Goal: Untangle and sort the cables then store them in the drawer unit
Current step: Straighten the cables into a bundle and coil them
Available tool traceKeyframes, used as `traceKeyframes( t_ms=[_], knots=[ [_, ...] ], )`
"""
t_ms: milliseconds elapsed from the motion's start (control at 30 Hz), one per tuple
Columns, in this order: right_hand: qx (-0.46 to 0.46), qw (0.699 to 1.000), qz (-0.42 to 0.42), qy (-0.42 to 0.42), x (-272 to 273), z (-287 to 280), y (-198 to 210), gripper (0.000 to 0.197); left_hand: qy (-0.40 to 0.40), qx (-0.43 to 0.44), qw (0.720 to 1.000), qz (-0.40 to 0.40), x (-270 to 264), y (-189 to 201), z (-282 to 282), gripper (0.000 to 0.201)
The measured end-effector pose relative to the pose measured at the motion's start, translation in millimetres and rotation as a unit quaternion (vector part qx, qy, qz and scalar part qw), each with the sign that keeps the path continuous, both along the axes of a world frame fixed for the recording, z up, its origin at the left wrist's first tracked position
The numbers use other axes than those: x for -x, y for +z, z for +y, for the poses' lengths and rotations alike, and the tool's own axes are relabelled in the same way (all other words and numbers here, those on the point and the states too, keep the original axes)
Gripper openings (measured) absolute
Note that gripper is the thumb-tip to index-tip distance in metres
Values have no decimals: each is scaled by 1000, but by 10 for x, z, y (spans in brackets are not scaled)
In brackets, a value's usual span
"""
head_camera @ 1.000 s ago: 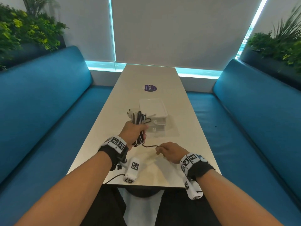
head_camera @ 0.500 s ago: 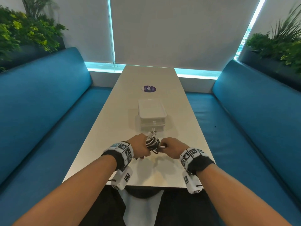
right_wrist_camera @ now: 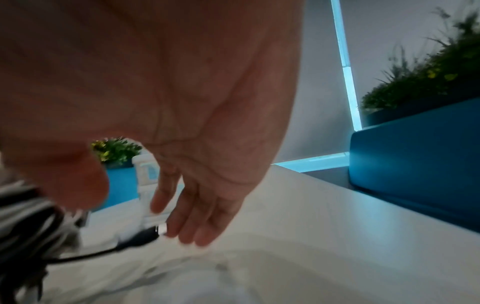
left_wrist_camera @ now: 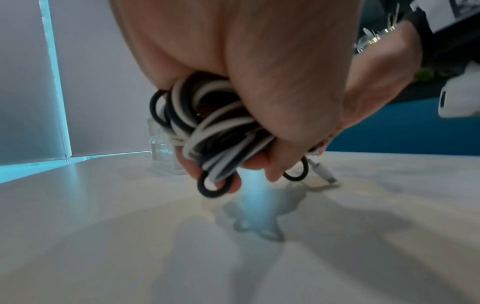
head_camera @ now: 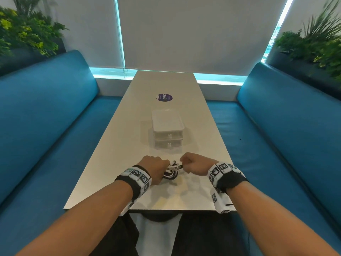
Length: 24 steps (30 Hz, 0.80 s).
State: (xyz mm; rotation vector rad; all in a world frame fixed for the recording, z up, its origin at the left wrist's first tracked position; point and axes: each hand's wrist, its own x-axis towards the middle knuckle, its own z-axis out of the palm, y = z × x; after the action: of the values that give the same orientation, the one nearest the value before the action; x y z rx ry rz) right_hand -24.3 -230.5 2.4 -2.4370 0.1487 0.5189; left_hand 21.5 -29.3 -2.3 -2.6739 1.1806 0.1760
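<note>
A tangled bundle of black and white cables (head_camera: 170, 173) lies low over the near end of the table (head_camera: 114, 154), and my left hand (head_camera: 156, 169) grips it. In the left wrist view the fingers (left_wrist_camera: 262, 164) curl round the cable bundle (left_wrist_camera: 215, 127), and a white plug (left_wrist_camera: 324, 174) trails onto the table. My right hand (head_camera: 184, 161) is just right of the bundle. Its fingers (right_wrist_camera: 182, 216) hang fairly straight, thumb apart, with their tips touching a black plug (right_wrist_camera: 148, 234). The clear plastic drawer unit (head_camera: 168, 130) stands beyond both hands with its drawers closed.
A round purple sticker (head_camera: 164, 97) lies on the table past the drawer unit. Blue benches (head_camera: 46, 126) run along both long sides, with planters behind them. The table's near edge (head_camera: 147, 210) is just behind my wrists.
My left hand brought the bundle down from beside the drawer unit toward the near edge. My right hand, which pulled a black strand out to the right, closed in on the bundle.
</note>
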Motion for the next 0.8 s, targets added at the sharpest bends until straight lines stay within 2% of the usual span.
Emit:
traceKeyframes(
  t_ms=[67,133,200,267,333,433,567,667,800],
  knots=[
    [-46,998,-47,-22,-41,51,71,54,-32,-23,999,-32,-14,27,-6,23],
    [-71,997,-40,-4,-87,159,135,82,-67,-46,995,-56,-7,68,-36,24],
    [-25,997,6,67,-142,294,164,108,-104,-36,992,-60,1,81,-80,32],
    [17,993,35,110,-204,391,147,113,-149,-7,986,-77,7,85,-99,36],
    [-9,992,45,113,-262,442,113,105,-171,4,978,-121,-8,88,-55,37],
    [-34,989,65,131,-291,472,28,69,-180,16,971,-158,-23,75,46,35],
    [21,986,116,122,-181,459,15,60,-191,-6,972,-137,-31,21,95,22],
    [42,994,58,79,-141,419,-79,43,-167,35,980,-104,-71,-16,81,24],
    [37,998,-4,50,-153,429,-85,29,-66,53,993,-81,-93,93,38,16]
  ],
)
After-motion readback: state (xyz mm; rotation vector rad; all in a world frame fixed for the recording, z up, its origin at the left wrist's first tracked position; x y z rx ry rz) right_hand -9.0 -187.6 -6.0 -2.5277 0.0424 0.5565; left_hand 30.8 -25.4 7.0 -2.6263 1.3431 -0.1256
